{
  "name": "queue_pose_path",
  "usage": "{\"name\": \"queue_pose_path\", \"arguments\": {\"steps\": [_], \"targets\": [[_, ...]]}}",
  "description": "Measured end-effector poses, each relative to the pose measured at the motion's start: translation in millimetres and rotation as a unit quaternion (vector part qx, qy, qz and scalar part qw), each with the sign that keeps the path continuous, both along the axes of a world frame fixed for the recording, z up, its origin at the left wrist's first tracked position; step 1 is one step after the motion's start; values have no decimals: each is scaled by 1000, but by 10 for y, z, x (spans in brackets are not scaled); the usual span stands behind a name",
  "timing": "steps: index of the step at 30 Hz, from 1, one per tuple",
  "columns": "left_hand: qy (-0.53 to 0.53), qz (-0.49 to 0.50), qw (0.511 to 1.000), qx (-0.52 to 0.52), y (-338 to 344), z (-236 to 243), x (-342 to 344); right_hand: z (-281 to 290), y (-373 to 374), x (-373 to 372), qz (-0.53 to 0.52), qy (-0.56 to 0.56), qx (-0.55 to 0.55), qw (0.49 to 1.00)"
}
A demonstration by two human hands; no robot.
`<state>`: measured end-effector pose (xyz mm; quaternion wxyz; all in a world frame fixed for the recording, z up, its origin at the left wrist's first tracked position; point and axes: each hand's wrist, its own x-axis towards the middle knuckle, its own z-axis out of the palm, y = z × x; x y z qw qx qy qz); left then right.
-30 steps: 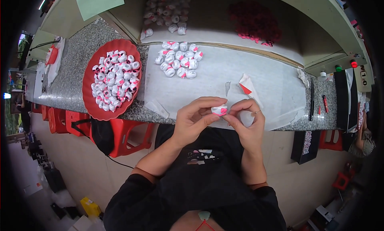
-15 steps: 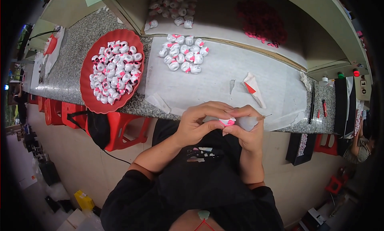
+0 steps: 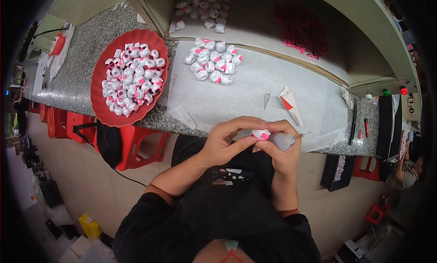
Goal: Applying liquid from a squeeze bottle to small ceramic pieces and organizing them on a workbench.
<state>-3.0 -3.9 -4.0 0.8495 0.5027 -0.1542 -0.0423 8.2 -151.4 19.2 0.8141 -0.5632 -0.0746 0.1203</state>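
In front of my chest, at the table's near edge, my left hand [image 3: 226, 142] is closed, pinching a small rounded white piece with pink patches [image 3: 260, 134] between thumb and fingers. The fingertips of my right hand [image 3: 283, 156] meet the left ones at the piece's far side. Tucked in the same right hand is a translucent squeeze bottle [image 3: 284, 142], its thin needle tip pointing right. Beyond my hands, similar white-and-pink pieces [image 3: 214, 61] lie grouped on white paper [image 3: 182, 92]. My fingers hide part of the held piece.
A red scalloped dish [image 3: 101, 110] heaped with such pieces stands on the granite tabletop at left. More pieces [image 3: 202, 10] and a dark pink pile [image 3: 302, 33] sit under the shelf. Crumpled tissue [image 3: 291, 106] lies on the paper. Red stools [image 3: 136, 149] stand below.
My left thumb has moved slightly away from my right thumb, and more of the white-and-pink piece shows between my hands. The view has shifted a little; the bottle stays in my right hand.
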Motion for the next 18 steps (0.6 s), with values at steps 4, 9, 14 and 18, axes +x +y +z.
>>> {"name": "queue_pose_path", "arguments": {"steps": [4, 9, 14, 18], "targets": [[-23, 12, 1000, -6, -24, -3, 6, 6, 3, -11, -2, 11, -20, 1000], [-11, 12, 1000, -12, -17, 3, 16, -33, 39, -29, -28, -11, 4, 1000], [40, 1, 998, -49, 7, 39, 8, -15, 61, -4, -16, 4, 15, 1000], [18, -36, 988, -151, -24, -60, 34, -43, 34, -50, 3, -14, 12, 1000]]}}
